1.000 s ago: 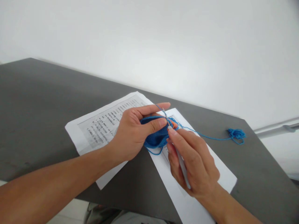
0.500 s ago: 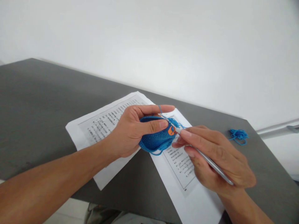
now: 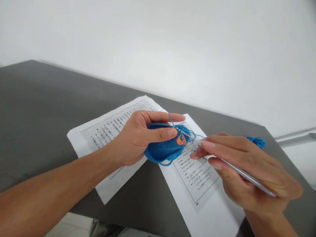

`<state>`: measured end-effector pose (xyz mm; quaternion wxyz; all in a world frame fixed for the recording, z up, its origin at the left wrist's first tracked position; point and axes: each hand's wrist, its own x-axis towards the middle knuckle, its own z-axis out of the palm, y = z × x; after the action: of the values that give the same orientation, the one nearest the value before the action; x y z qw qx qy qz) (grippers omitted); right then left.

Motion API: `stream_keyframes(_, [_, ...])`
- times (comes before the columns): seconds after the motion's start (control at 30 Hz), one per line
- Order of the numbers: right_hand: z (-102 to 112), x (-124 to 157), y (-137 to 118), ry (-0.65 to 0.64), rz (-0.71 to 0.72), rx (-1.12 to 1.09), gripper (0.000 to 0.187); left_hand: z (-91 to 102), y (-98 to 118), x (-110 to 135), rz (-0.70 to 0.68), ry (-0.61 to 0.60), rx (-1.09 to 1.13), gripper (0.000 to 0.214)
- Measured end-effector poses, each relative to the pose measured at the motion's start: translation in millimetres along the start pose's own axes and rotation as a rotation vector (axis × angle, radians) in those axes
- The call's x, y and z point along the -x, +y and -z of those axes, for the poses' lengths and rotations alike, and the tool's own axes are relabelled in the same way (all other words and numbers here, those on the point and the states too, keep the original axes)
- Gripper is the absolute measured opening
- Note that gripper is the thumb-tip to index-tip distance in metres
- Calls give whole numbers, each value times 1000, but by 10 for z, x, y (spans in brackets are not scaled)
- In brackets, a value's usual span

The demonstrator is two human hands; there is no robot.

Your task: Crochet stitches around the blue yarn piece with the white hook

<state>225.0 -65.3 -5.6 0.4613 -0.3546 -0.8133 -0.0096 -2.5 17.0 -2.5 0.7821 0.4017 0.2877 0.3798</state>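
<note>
My left hand [image 3: 138, 138] pinches a small blue crocheted piece [image 3: 161, 149] between thumb and fingers, just above the papers. An orange stitch marker [image 3: 181, 140] hangs at its right edge. A strand of blue yarn runs over my left forefinger. My right hand [image 3: 244, 168] is closed around a silver crochet hook [image 3: 237, 169], whose tip reaches into the piece's edge by the marker. The hook's shaft points down to the right across my fingers.
Two printed white sheets [image 3: 108, 131] [image 3: 197, 184] lie on the dark grey table [image 3: 37, 108]. A tangle of loose blue yarn [image 3: 258, 142] sits behind my right hand. A white wall rises past the table's far edge. The table's near edge runs below my wrists.
My right hand has swung out to the right, turning the hook from steep to nearly flat. The blue piece tilted slightly in my left hand. The yarn tangle is now partly hidden by my right hand.
</note>
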Motion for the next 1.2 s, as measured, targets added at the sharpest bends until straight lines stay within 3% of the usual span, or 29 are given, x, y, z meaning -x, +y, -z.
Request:
stream_keyframes(0.3, [123,-58,-2,-108,120,99,37,51,28,-35,5,-34,-70,21])
stream_keyframes(0.5, [247,-153,-10,-303,191,148,40,88,35,-65,15,-30,-133,19])
stream_keyframes(0.6, [264,-148,-26,-285,149,121,41,107,29,-69,28,-47,-160,16])
stream_keyframes(0.77, [203,-76,-36,-139,6,12,53,103,27,-69,16,-50,-216,13])
stream_keyframes(0.9, [185,-49,-11,-94,-16,-66,53,89,39,-62,16,-58,-216,11])
stream_keyframes(1.2, [272,-120,28,-273,115,45,54,105,23,-83,50,-67,-188,8])
